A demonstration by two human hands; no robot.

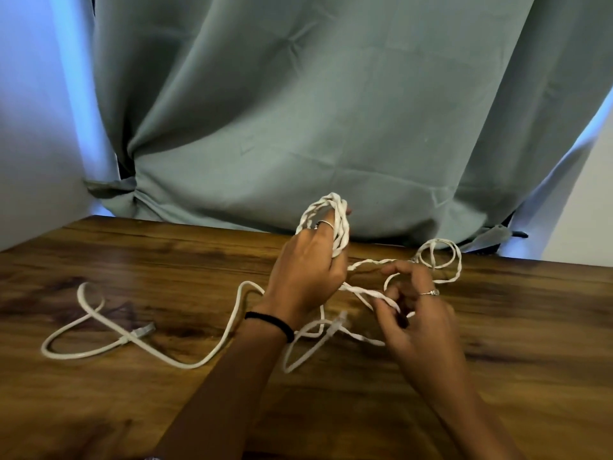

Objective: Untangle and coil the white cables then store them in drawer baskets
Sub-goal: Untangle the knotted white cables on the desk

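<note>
Cables (232, 322) sprawl across bench (132, 410) | left hand (306, 277) grips twisted loops (338, 227), raised | right hand (419, 313) pinches flat strand just right of it | strand runs left-right between both | right's nearer the knot, I'd guess

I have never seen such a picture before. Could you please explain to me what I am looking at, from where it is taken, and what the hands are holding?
No machine here: a person works with bare hands. The single picture comes from a camera worn on the head, looking down at a wooden table in front of a green curtain. The left hand holds a bundle of twisted white cable loops raised above the table. The right hand pinches a strand of the same tangle; its grip is a fingertip pinch. More white cable lies loose on the table at the left, ending in a plug. No drawer baskets are visible.
</note>
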